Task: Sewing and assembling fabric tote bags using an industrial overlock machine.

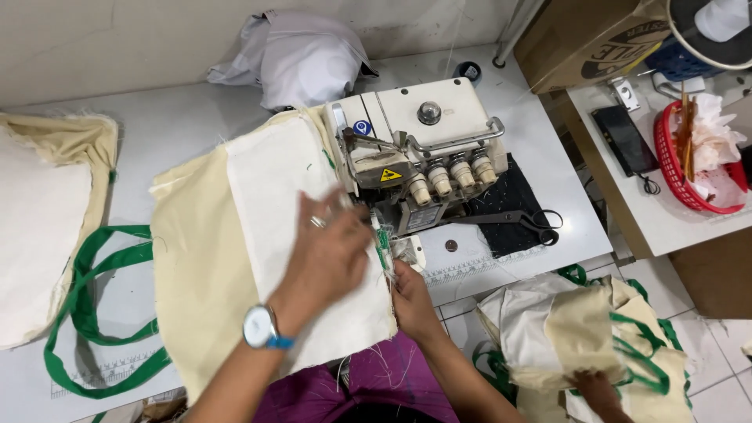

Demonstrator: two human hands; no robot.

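Note:
A cream and white cloth bag panel (235,227) lies flat on the white table (164,125), its right edge at the foot of a white overlock sewing machine (419,149). My left hand (325,254), with a ring and a wristwatch, presses flat on the white cloth with its fingers spread. At the cloth's right edge my right hand (409,294) pinches the fabric and a green strap end (382,251) just before the machine's foot.
Green strap loops (86,313) and another cream bag (47,219) lie at the left. Black scissors (525,221) rest on a dark mat right of the machine. A pile of bags (580,329) lies on the floor, another person's hand (597,388) on it. A red basket (689,157) and phone (624,139) sit far right.

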